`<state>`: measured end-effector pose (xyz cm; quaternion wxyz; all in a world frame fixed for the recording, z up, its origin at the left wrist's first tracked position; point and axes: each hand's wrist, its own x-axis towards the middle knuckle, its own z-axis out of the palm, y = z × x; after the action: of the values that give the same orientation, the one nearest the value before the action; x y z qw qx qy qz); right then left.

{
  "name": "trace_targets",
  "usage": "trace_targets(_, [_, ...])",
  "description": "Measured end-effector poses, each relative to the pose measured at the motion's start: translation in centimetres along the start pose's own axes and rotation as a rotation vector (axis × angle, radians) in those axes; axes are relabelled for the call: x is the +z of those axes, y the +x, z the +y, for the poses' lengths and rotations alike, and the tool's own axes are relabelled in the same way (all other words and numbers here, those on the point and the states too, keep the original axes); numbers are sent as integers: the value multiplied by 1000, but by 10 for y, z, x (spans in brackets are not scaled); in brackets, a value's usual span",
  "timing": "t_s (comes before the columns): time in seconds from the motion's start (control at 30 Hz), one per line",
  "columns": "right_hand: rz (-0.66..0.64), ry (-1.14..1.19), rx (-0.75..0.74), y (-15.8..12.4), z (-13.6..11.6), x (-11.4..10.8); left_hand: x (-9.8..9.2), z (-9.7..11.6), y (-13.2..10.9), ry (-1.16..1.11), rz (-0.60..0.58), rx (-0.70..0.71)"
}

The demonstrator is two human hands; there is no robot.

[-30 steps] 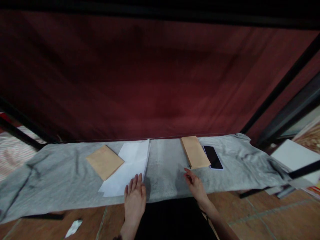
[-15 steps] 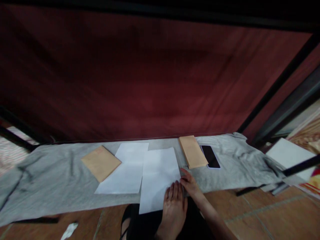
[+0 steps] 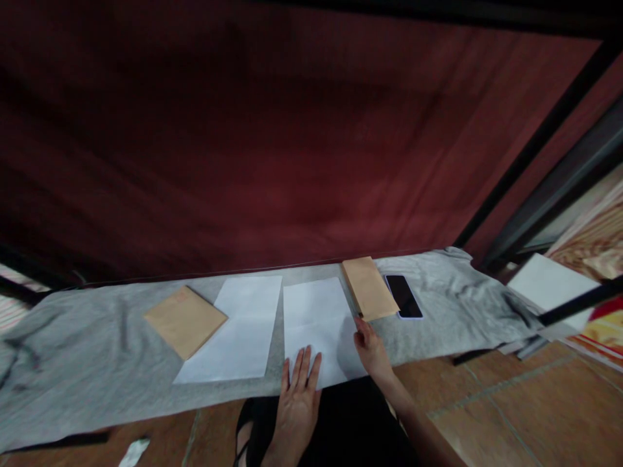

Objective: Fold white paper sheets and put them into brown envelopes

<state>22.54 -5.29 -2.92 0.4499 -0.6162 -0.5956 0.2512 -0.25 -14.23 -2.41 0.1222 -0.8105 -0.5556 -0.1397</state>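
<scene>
Both hands are in my view at the near edge of the surface [image 3: 111, 357], which is draped in grey cloth. On my feed the left hand [image 3: 296, 408] lies palm down, its fingers straight and a little spread, pressing on the lower part of a white sheet [image 3: 314, 311] without gripping anything. I see the right hand [image 3: 372, 353] at that sheet's right edge, its fingers partly curled and the index finger pointing forward; I can't tell whether it has hold of anything. The sheet lies straight ahead of the lap, showing faint crosswise creases. Just left of it, with a narrow strip of cloth between, I have more white paper [image 3: 243, 337], and a brown envelope [image 3: 185, 321] set at a slant overlaps that paper's left side. Beyond the right hand lies a brown packet [image 3: 370, 288], its near right corner close against a dark-screened phone [image 3: 403, 297]. A dark red curtain [image 3: 292, 188] hangs behind it all, and I can make out a white scrap [image 3: 135, 452] on the tiled floor [image 3: 511, 402] at lower left.
</scene>
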Motion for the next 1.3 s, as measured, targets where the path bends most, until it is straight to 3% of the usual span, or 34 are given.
trace_targets(0.2, [-105, -362, -339, 1, -29, 4, -4, -16, 20, -4, -75, 34])
trace_targets(0.4, [-292, -456, -429, 5, -47, 38, -10, -28, 34, -241, -208, 35])
trace_targets(0.57, [-352, -490, -484, 6, -56, 67, 3, -31, 62, -302, -40, -175])
trace_targets(0.73, [-360, -570, -499, 4, -53, 76, 25, -26, 77, -198, -37, -174])
trace_targets(0.97, [-220, -576, -476, 0, -39, 62, 28, -25, 60, -145, 34, -246])
trace_targets(1.3, [-141, -637, -414, -18, -12, 14, 16, -21, 39, -135, 123, -342])
